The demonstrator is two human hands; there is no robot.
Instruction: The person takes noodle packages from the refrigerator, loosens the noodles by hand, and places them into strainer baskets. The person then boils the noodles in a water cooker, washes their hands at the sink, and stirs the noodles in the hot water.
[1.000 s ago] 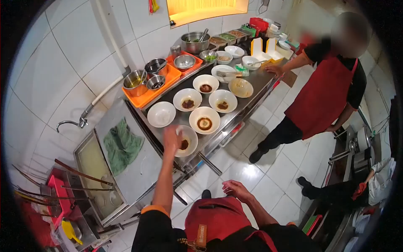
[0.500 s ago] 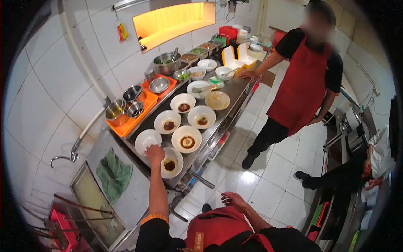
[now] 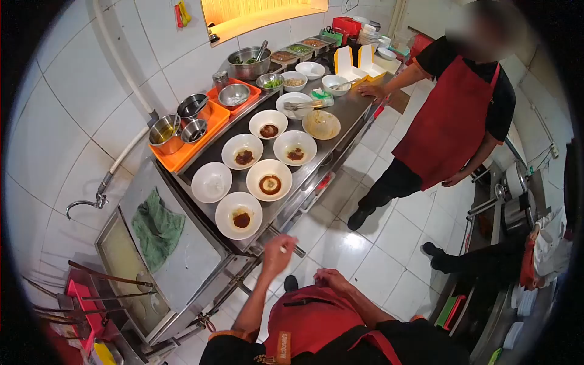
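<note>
My left hand (image 3: 278, 254) is in the air off the counter's near end, its fingers drawn together; whatever they hold, if anything, is too small to make out. Closer to my red apron, my right hand (image 3: 332, 280) has its fingers curled in, and its palm is hidden. Nearest to my left hand on the steel counter stands a white bowl with dark sauce (image 3: 239, 216). Beside it are a bowl with a brown ring of sauce (image 3: 269, 180) and a white bowl without dark sauce (image 3: 212, 182). Several more sauce bowls sit behind them.
Orange trays (image 3: 193, 139) with metal pots line the counter's wall side. A green cloth (image 3: 157, 229) lies on a steel lid left of the bowls. A co-worker in a red apron (image 3: 447, 125) stands at right, one hand on the counter. Another person is partly visible at far right.
My left hand has left the bowls and come back toward my body. My right hand's fingers, spread before, are now curled. The view has shifted.
</note>
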